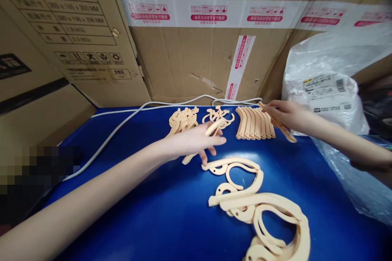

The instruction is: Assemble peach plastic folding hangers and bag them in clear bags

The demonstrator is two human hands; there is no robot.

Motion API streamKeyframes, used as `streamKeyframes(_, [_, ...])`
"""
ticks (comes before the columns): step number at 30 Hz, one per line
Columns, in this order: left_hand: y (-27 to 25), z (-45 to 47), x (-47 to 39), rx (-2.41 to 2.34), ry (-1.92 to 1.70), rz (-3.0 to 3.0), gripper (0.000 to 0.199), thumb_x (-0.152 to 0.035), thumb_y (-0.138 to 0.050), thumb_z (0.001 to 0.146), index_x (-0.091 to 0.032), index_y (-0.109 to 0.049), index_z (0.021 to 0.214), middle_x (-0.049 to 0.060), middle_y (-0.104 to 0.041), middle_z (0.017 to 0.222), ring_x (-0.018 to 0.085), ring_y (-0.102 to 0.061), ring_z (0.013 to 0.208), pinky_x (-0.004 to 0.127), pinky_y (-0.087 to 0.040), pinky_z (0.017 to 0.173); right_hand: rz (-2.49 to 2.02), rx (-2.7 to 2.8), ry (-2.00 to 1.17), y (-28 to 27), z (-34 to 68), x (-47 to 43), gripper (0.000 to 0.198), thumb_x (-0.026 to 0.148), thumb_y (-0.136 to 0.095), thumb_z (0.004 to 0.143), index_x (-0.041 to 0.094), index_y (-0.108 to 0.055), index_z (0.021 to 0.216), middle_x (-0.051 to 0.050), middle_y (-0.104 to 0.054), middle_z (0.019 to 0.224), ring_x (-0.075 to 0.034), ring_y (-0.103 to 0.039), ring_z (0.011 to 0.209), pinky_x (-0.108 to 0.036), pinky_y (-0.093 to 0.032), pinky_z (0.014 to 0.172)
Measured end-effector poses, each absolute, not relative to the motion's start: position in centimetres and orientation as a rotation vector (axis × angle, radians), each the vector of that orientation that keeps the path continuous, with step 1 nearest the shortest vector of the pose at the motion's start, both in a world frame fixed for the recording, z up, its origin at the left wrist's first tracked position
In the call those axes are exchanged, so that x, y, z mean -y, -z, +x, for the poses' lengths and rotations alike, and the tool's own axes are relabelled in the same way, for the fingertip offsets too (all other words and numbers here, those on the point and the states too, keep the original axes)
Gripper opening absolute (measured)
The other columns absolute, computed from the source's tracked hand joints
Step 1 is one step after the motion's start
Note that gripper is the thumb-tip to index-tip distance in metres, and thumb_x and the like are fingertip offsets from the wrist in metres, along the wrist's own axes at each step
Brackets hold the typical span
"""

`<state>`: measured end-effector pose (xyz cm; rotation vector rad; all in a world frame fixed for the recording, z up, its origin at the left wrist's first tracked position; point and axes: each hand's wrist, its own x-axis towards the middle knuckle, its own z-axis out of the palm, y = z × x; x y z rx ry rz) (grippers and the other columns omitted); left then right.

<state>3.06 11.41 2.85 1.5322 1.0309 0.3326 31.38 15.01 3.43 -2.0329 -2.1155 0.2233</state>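
Note:
My left hand [194, 140] is over the middle of the blue table, holding a cream plastic hanger piece [216, 126] that sticks up beside the thumb. Its lower fingers hang near the end of a folded hanger [245, 161]. My right hand [283, 113] grips a long curved hanger arm [286, 131] at the right end of a neat row of matching arms [252, 123]. Behind my left hand are a heap of curved arms [183, 118] and a small pile of hooks [228, 121]. Closer to me, several folded hangers [301, 232] overlap.
A white cable [113, 132] runs along the table's back and left side. Large cardboard boxes [183, 57] wall off the back and left. A white plastic bag [324, 89] with a label stands at right, with clear film [343, 179] over the table's edge.

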Motion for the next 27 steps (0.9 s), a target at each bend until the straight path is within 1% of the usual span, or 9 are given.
streamKeyframes(3, [-3.3, 3.2, -11.4, -0.993, -0.394, 1.525, 0.04, -0.043, -0.06, 0.088, -0.022, -0.049, 0.119, 0.005, -0.052, 0.1, 0.014, -0.06, 0.07, 0.016, -0.041, 0.034, -2.138, 2.084, -0.144, -3.1, 31.8, -16.5, 0.036, 0.035, -0.042, 0.096, 0.01, -0.067, 0.096, -0.013, -0.069, 0.068, -0.023, -0.064, 0.065, -0.03, -0.04, 0.058])
streamKeyframes(5, [-3.3, 3.4, -11.4, -0.976, -0.407, 1.521, 0.046, -0.045, -0.06, 0.087, -0.024, -0.047, 0.125, 0.006, -0.052, 0.105, 0.014, -0.06, 0.069, 0.016, -0.041, 0.033, -2.161, 2.095, -0.101, -2.6, 31.7, -17.1, 0.036, 0.033, -0.041, 0.096, 0.01, -0.069, 0.095, -0.016, -0.071, 0.073, -0.026, -0.068, 0.073, -0.03, -0.041, 0.061])
streamKeyframes(7, [-3.1, 3.5, -11.4, -0.978, -0.405, 1.513, 0.045, -0.045, -0.06, 0.088, -0.024, -0.047, 0.126, 0.007, -0.053, 0.109, 0.013, -0.06, 0.069, 0.015, -0.042, 0.034, -2.164, 2.111, -0.065, -2.1, 31.5, -17.5, 0.037, 0.033, -0.041, 0.097, 0.011, -0.071, 0.094, -0.016, -0.073, 0.076, -0.027, -0.07, 0.081, -0.03, -0.042, 0.065])
streamKeyframes(11, [-2.9, 3.6, -11.4, -0.96, -0.415, 1.495, 0.037, -0.044, -0.058, 0.089, -0.023, -0.05, 0.118, 0.007, -0.053, 0.111, 0.012, -0.06, 0.068, 0.015, -0.042, 0.034, -2.156, 2.129, -0.042, -1.3, 31.4, -17.9, 0.032, 0.031, -0.046, 0.093, 0.014, -0.072, 0.091, -0.012, -0.072, 0.068, -0.029, -0.072, 0.082, -0.031, -0.046, 0.067])
streamKeyframes(15, [-2.9, 3.5, -11.4, -0.978, -0.472, 1.426, 0.037, -0.048, -0.062, 0.087, -0.022, -0.051, 0.111, 0.006, -0.055, 0.108, 0.011, -0.057, 0.064, 0.016, -0.04, 0.034, -2.115, 2.142, -0.079, -1.3, 31.4, -17.8, 0.03, 0.027, -0.048, 0.089, 0.012, -0.07, 0.102, -0.008, -0.07, 0.059, -0.03, -0.072, 0.083, -0.033, -0.048, 0.069])
streamKeyframes(19, [-2.9, 3.9, -11.5, -1.0, -0.558, 1.232, 0.043, -0.062, -0.053, 0.088, -0.02, -0.053, 0.095, 0.003, -0.055, 0.095, 0.007, -0.047, 0.056, 0.015, -0.029, 0.034, -2.072, 2.126, -0.13, -1.5, 31.3, -17.6, 0.032, 0.027, -0.045, 0.09, 0.01, -0.066, 0.109, -0.006, -0.069, 0.055, -0.028, -0.072, 0.081, -0.034, -0.049, 0.07])
streamKeyframes(22, [-2.9, 4.1, -11.8, -0.998, -0.618, 1.125, 0.044, -0.065, -0.049, 0.089, -0.021, -0.049, 0.086, 0.0, -0.053, 0.084, 0.006, -0.039, 0.051, 0.015, -0.023, 0.036, -2.046, 2.108, -0.166, -1.5, 31.3, -17.6, 0.032, 0.027, -0.044, 0.092, 0.011, -0.064, 0.111, -0.005, -0.069, 0.055, -0.027, -0.071, 0.077, -0.033, -0.048, 0.068])
streamKeyframes(24, [-3.0, 4.1, -12.0, -1.027, -0.625, 1.107, 0.043, -0.064, -0.051, 0.088, -0.021, -0.047, 0.083, -0.002, -0.051, 0.08, 0.006, -0.039, 0.05, 0.017, -0.027, 0.038, -2.03, 2.094, -0.174, -1.6, 31.4, -17.6, 0.031, 0.028, -0.044, 0.092, 0.012, -0.063, 0.111, -0.004, -0.069, 0.056, -0.026, -0.071, 0.075, -0.033, -0.048, 0.067])
streamKeyframes(27, [-3.1, 3.8, -12.2, -1.042, -0.629, 1.198, 0.043, -0.064, -0.057, 0.086, -0.021, -0.052, 0.085, -0.002, -0.052, 0.078, 0.009, -0.045, 0.055, 0.019, -0.037, 0.044, -2.011, 2.069, -0.158, -2.0, 31.5, -17.2, 0.028, 0.029, -0.045, 0.092, 0.015, -0.063, 0.107, -0.004, -0.068, 0.057, -0.025, -0.068, 0.069, -0.033, -0.045, 0.064])
